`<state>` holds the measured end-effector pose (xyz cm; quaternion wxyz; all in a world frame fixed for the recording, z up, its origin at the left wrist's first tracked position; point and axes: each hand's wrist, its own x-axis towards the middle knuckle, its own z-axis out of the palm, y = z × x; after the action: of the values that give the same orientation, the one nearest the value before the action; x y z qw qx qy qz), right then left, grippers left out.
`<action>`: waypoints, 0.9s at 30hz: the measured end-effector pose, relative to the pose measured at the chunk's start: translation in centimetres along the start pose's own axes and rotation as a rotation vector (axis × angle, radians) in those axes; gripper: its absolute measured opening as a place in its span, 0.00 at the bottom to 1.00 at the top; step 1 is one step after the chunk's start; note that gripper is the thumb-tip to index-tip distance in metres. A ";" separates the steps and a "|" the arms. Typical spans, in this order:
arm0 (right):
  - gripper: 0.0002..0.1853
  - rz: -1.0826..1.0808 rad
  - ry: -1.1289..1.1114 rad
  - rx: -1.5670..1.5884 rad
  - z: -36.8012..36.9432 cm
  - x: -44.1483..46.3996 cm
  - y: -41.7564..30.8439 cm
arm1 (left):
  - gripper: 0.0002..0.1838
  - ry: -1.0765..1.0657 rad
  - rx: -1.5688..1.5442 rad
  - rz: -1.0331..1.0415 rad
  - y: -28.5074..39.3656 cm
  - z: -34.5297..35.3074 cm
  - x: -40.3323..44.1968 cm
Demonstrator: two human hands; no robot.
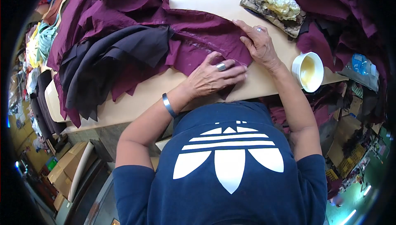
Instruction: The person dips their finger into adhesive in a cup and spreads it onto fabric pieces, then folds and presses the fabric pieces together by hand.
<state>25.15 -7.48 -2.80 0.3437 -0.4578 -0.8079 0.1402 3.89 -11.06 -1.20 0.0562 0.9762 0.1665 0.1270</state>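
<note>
A maroon sheet of leather or cloth (198, 29) lies creased on the table, with pale streaks on its surface. My left hand (216, 74) rests over its near edge, fingers bent and apart, and a ring and bracelet show on that arm. At the sheet's right end, my right hand (260, 43) touches the edge with the index finger stretched out and the thumb apart. The other right fingers are partly hidden. Left of my hands, dark, nearly black pieces (119, 52) lie folded on the maroon material.
To the right stands a white bowl (296, 74) with yellowish liquid. Behind it, a yellowish translucent lump (282, 3) sits on a rough, stained block (258, 0). More maroon pieces (317, 45) and a plastic packet (361, 69) lie at the right. Cardboard (68, 165) leans below left.
</note>
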 end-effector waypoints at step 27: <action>0.31 0.266 -0.186 0.031 -0.2 2.5 -0.7 | 0.24 0.149 -0.013 -0.399 1.3 -0.7 -1.0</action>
<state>24.01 -5.81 -1.21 0.2528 -0.5406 -0.7661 0.2386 3.22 -12.55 -0.56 0.0741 0.9114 0.3595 0.1861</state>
